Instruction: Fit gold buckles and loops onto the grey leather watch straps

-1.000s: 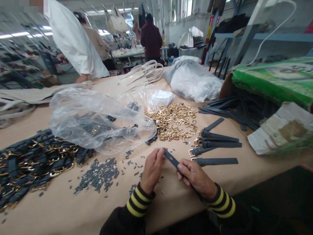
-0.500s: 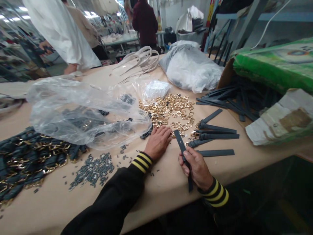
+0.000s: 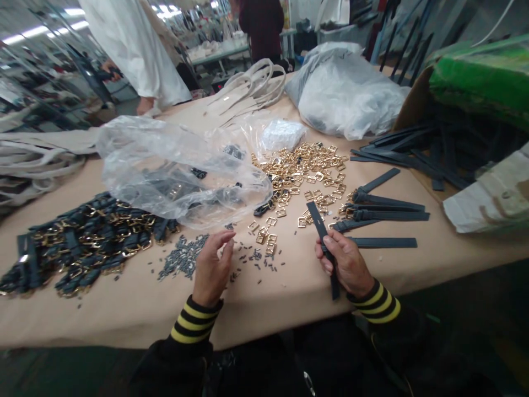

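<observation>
slanting through the right hand [image 3: 346, 263]: dark strap [image 3: 317, 219].

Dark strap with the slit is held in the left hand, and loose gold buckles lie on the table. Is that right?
Not quite: the head view shows the dark strap in the right hand. Loose gold buckles do lie on the table.

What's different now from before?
The left hand let go of the strap, went to the gold buckle pile, and came back beside the little grey bits. A few buckles now lie closer in, apart from the pile. The right hand still holds the strap.
</observation>
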Available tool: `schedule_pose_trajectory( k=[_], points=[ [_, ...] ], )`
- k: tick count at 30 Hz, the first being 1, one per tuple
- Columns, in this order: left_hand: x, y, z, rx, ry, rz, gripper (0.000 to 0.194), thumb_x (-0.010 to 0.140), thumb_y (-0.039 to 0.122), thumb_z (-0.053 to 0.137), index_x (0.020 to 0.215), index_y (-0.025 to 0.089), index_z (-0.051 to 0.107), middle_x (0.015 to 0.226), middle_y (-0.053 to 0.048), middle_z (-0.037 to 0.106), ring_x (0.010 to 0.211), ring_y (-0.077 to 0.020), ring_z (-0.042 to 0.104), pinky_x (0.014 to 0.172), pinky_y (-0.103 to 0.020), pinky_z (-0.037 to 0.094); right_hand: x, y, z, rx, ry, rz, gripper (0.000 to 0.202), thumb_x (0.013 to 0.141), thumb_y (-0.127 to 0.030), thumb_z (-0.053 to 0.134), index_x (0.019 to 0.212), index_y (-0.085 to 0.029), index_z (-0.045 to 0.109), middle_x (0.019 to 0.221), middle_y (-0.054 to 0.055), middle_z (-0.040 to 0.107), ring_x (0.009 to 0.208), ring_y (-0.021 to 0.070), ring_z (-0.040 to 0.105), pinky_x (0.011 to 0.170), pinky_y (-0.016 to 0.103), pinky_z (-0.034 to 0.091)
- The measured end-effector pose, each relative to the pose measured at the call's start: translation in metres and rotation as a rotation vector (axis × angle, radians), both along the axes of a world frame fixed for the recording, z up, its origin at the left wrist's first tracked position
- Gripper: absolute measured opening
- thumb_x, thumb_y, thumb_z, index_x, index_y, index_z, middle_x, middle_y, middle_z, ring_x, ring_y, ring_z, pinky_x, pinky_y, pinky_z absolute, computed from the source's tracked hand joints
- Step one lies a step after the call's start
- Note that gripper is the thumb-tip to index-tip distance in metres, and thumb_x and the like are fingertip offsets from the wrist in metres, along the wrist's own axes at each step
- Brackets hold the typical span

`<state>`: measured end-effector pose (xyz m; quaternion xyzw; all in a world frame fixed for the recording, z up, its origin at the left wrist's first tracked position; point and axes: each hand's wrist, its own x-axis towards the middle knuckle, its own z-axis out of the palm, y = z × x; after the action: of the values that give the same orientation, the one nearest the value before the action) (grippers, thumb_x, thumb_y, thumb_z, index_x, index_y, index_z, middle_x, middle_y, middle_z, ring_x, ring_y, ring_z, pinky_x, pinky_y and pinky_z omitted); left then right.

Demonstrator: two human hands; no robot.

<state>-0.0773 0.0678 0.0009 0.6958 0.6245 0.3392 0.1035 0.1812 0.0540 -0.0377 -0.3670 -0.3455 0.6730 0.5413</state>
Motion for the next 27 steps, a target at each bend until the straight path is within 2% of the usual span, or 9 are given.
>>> schedule_pose_trajectory(
  k=[2,4,8,12,17,19,21,24,27],
  points=[
    [0.0,-0.004,0.002,-0.02,0.037,0.028,0.017,0.081,0.026,0.048,0.089,0.016,0.059,0.088,-0.006,0.062,0.082,-0.0174,0.059,0.078,-0.033,0.047,0.0,0.0,0.0,0.002,-0.001,0.012,0.017,0.085,-0.032,0.047,0.082,-0.016,0.05,0.064,-0.004,0.053,0.036,0.0007,0.038,0.031,0.012,0.031],
    [0.008,-0.007,0.0,-0.074,0.102,-0.049,0.015,0.082,0.025,0.047,0.087,0.017,0.058,0.082,-0.004,0.061,0.075,-0.0155,0.058,0.072,-0.03,0.047,0.0,0.001,0.001,0.005,-0.004,0.029,0.016,0.085,-0.032,0.047,0.081,-0.016,0.05,0.064,-0.004,0.053,0.036,0.0008,0.038,0.032,0.012,0.031],
    [0.042,-0.01,-0.007,-0.111,0.358,-0.177,0.014,0.083,0.026,0.046,0.084,0.017,0.058,0.083,-0.006,0.058,0.078,-0.0179,0.055,0.072,-0.031,0.046,-0.001,0.001,0.002,0.016,-0.029,0.032,0.016,0.085,-0.032,0.048,0.082,-0.016,0.05,0.064,-0.004,0.053,0.037,0.0014,0.039,0.033,0.013,0.032],
    [0.071,-0.011,-0.013,-0.146,0.59,-0.13,0.015,0.083,0.023,0.044,0.083,0.015,0.056,0.086,-0.01,0.056,0.081,-0.0209,0.053,0.071,-0.032,0.045,-0.001,0.0,0.001,0.027,-0.07,0.042,0.017,0.084,-0.033,0.048,0.083,-0.016,0.05,0.064,-0.004,0.054,0.037,0.0021,0.039,0.034,0.014,0.033],
    [0.072,-0.007,-0.015,-0.14,0.653,-0.093,0.017,0.084,0.015,0.038,0.083,0.013,0.055,0.084,-0.011,0.055,0.082,-0.0225,0.052,0.07,-0.033,0.045,-0.002,0.001,0.003,0.031,-0.115,0.052,0.019,0.083,-0.035,0.048,0.083,-0.016,0.049,0.064,-0.003,0.054,0.038,0.0029,0.04,0.035,0.015,0.033],
    [0.066,-0.005,-0.013,-0.138,0.556,-0.082,0.019,0.084,0.015,0.038,0.081,0.013,0.056,0.083,-0.011,0.056,0.082,-0.0227,0.053,0.071,-0.034,0.044,-0.002,0.002,0.006,0.017,-0.154,0.067,0.019,0.083,-0.034,0.048,0.084,-0.015,0.049,0.066,-0.002,0.055,0.04,0.0034,0.042,0.037,0.015,0.036],
    [0.059,-0.003,-0.008,-0.192,0.339,-0.082,0.018,0.083,0.02,0.042,0.077,0.014,0.058,0.076,-0.009,0.057,0.075,-0.021,0.054,0.07,-0.034,0.044,-0.004,0.003,0.01,-0.006,-0.213,0.117,0.018,0.082,-0.033,0.048,0.084,-0.014,0.049,0.07,0.0,0.057,0.045,0.0046,0.047,0.04,0.016,0.039],
    [0.051,-0.005,0.004,-0.438,-0.256,-0.082,0.021,0.079,0.031,0.05,0.072,0.014,0.059,0.061,-0.002,0.056,0.059,-0.0151,0.054,0.062,-0.03,0.045,-0.009,0.001,0.017,-0.006,-0.311,0.222,0.014,0.079,-0.027,0.05,0.085,-0.014,0.05,0.075,0.002,0.059,0.049,0.0058,0.049,0.043,0.018,0.041],
    [0.048,-0.016,0.016,-0.688,-0.86,-0.077,0.023,0.073,0.035,0.059,0.079,0.012,0.061,0.061,0.001,0.057,0.054,-0.0092,0.054,0.056,-0.023,0.046,-0.018,-0.003,0.023,0.056,-0.405,0.281,0.014,0.077,-0.024,0.052,0.086,-0.014,0.052,0.066,-0.002,0.055,0.042,0.0042,0.041,0.039,0.016,0.035]
  ],
)
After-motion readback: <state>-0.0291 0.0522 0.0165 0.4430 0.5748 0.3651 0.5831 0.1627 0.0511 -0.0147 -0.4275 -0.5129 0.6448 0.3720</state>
